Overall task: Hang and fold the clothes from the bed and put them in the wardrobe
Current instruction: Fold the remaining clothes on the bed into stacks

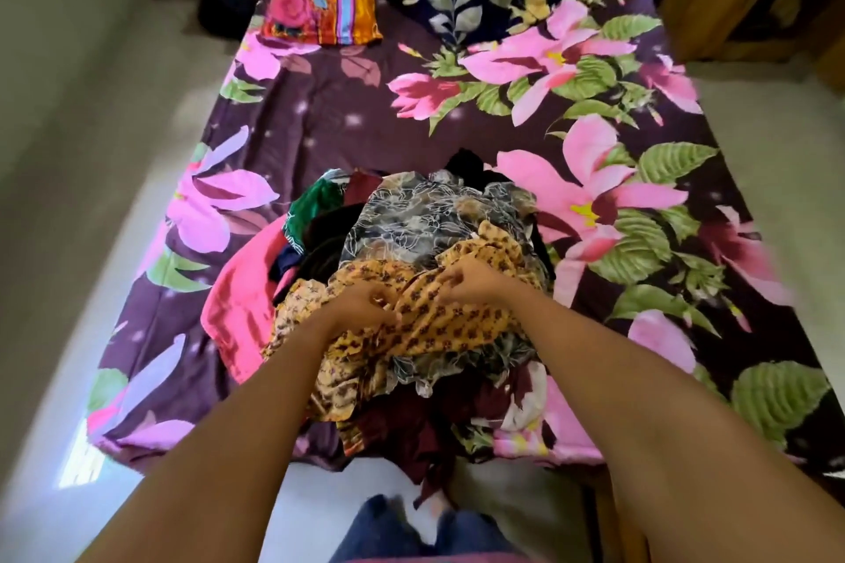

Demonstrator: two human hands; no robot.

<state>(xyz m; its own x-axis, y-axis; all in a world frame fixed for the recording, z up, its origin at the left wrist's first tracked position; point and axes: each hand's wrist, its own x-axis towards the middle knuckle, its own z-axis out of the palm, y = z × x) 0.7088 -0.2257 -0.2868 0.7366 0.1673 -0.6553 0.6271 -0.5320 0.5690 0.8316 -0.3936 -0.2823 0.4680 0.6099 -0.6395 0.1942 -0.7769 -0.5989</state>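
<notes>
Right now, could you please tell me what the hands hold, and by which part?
The left hand and right hand both pinch the yellow printed garment at bunched cloth near its middle.

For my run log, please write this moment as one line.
left hand: grips yellow garment | right hand: grips yellow garment | clothes pile: on bed, unfolded

Person's left forearm (pixel 256 416) and right forearm (pixel 608 370) are bare right up to the near frame edge. Left hand (pixel 366 302) and right hand (pixel 466 283) are bare too. Blue denim trousers (pixel 388 526) near centre, blurred. A thin pinkish fabric strip (pixel 411 559) runs along the nearest edge; garment unclear.
</notes>
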